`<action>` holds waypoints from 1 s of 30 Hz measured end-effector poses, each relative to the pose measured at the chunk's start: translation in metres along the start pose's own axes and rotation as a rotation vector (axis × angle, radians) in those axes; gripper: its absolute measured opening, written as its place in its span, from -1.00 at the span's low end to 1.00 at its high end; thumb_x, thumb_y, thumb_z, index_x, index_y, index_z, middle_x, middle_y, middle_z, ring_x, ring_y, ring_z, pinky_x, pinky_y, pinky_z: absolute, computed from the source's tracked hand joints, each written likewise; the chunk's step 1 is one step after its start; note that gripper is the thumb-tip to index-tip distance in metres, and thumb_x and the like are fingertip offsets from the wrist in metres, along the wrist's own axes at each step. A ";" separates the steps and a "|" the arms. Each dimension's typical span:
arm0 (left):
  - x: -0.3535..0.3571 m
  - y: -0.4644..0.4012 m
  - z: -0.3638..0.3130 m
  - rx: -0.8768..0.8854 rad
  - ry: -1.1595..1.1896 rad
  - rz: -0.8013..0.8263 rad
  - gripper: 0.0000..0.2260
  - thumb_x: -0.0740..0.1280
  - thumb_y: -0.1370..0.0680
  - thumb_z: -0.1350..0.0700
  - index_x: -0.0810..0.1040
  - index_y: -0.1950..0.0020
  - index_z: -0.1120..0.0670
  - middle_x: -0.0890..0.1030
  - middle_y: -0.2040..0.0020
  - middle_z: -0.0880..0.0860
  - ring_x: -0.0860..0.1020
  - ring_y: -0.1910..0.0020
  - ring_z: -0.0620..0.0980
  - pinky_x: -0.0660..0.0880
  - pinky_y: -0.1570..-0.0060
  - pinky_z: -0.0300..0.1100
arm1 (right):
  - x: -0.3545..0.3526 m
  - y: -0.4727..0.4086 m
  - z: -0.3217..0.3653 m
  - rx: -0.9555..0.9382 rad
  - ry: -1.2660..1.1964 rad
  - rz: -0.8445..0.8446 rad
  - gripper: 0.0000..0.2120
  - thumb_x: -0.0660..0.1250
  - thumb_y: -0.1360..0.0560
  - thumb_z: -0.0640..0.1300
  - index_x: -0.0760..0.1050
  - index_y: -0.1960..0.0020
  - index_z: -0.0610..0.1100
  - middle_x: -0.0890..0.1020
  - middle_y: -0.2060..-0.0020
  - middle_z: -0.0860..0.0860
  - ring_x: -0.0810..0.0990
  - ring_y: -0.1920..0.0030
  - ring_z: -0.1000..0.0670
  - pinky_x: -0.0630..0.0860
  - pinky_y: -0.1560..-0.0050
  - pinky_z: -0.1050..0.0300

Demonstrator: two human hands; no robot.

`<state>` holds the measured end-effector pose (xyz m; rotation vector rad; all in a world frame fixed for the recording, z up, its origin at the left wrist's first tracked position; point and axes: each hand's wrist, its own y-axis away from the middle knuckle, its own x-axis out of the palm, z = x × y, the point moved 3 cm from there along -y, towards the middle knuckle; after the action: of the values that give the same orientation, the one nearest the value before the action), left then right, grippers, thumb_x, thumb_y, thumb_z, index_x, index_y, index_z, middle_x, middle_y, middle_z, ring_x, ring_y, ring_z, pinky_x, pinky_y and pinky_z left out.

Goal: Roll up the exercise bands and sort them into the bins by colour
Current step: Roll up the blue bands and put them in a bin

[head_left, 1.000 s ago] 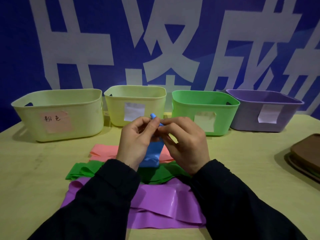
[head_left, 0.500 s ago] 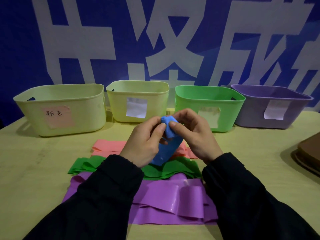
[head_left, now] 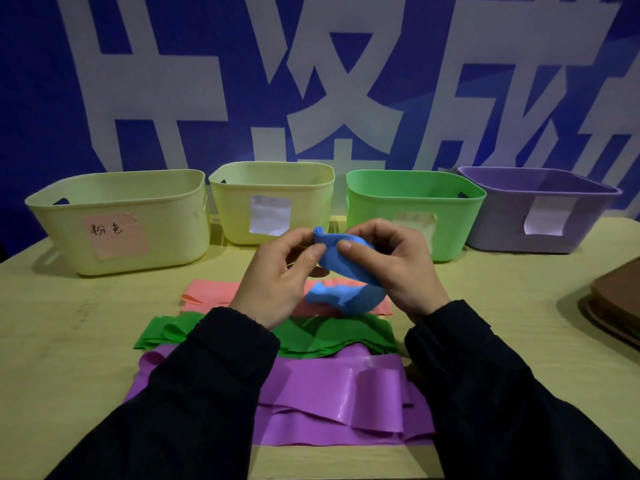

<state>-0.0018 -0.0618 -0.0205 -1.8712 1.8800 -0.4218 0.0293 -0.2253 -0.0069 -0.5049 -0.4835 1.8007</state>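
Both hands hold a blue exercise band (head_left: 341, 271) above the table. My left hand (head_left: 280, 275) pinches its small rolled end near the top. My right hand (head_left: 394, 268) grips the band beside it, and the loose tail curls down under the palm. Flat on the table lie a pink band (head_left: 211, 294), a green band (head_left: 332, 336) and a purple band (head_left: 332, 400), one in front of the other. Behind stand four bins: a pale yellow one with a pink label (head_left: 117, 244), a second pale yellow one (head_left: 235, 209), a green one (head_left: 450, 216) and a purple one (head_left: 595, 220).
Brown trays (head_left: 613, 303) are stacked at the right edge of the wooden table (head_left: 69, 341). A blue banner with large white characters (head_left: 311, 81) fills the wall right behind the bins.
The hands have turned the blue band so that its rolled end points up and left. The loose tail has swung from hanging straight down to curling under my right hand.
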 end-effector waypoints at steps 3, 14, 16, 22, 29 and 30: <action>0.005 0.001 -0.002 -0.003 0.038 0.036 -0.80 0.26 -0.58 0.15 0.59 -0.17 0.03 0.68 -0.05 0.09 0.65 -0.02 -0.04 0.58 0.02 -0.20 | 0.000 0.001 0.001 0.016 -0.029 0.007 -0.94 0.49 -0.41 -0.17 0.64 0.13 -0.09 0.66 0.29 0.12 0.57 0.25 0.17 0.49 0.16 0.30; 0.005 0.003 -0.001 0.029 0.028 -0.097 -0.80 0.30 -0.62 0.30 0.54 -0.09 0.00 0.71 0.05 0.09 0.69 0.05 0.03 0.61 0.06 -0.14 | 0.011 0.006 0.000 0.010 0.040 -0.021 -0.98 0.48 -0.49 -0.27 0.68 0.10 -0.19 0.63 0.30 -0.01 0.52 0.26 0.13 0.46 0.21 0.28; 0.004 0.004 -0.002 0.049 -0.014 -0.113 -0.83 0.34 -0.57 0.21 0.58 -0.10 -0.02 0.71 0.02 0.04 0.69 0.02 0.01 0.62 -0.02 -0.12 | 0.011 0.007 0.000 -0.001 0.047 -0.030 -0.98 0.47 -0.50 -0.25 0.68 0.10 -0.20 0.63 0.27 -0.05 0.52 0.23 0.11 0.47 0.18 0.22; -0.001 0.002 -0.004 0.027 0.018 -0.141 -0.85 0.45 -0.51 0.21 0.61 -0.03 0.02 0.70 0.11 -0.01 0.66 0.12 -0.02 0.62 0.05 -0.10 | 0.004 0.005 0.003 -0.012 0.099 -0.032 -0.94 0.46 -0.49 -0.18 0.68 0.11 -0.04 0.68 0.26 0.05 0.57 0.22 0.14 0.51 0.14 0.22; -0.001 0.000 -0.009 0.001 0.137 -0.121 -0.83 0.48 -0.49 0.21 0.57 -0.03 0.09 0.68 0.18 -0.07 0.61 0.17 -0.09 0.60 0.15 -0.18 | -0.004 0.001 0.000 -0.053 0.177 -0.088 -0.94 0.49 -0.49 -0.14 0.66 0.13 -0.12 0.64 0.31 0.10 0.56 0.27 0.15 0.48 0.19 0.25; 0.000 0.001 -0.009 -0.003 0.159 -0.109 -0.85 0.46 -0.49 0.19 0.58 -0.04 0.10 0.69 0.16 -0.06 0.62 0.15 -0.09 0.60 0.14 -0.19 | -0.004 0.001 -0.001 -0.043 0.161 -0.078 -0.94 0.48 -0.50 -0.15 0.66 0.12 -0.13 0.64 0.30 0.08 0.56 0.26 0.14 0.49 0.19 0.24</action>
<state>-0.0074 -0.0626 -0.0129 -2.0004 1.8840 -0.6206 0.0299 -0.2291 -0.0081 -0.6467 -0.4259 1.6633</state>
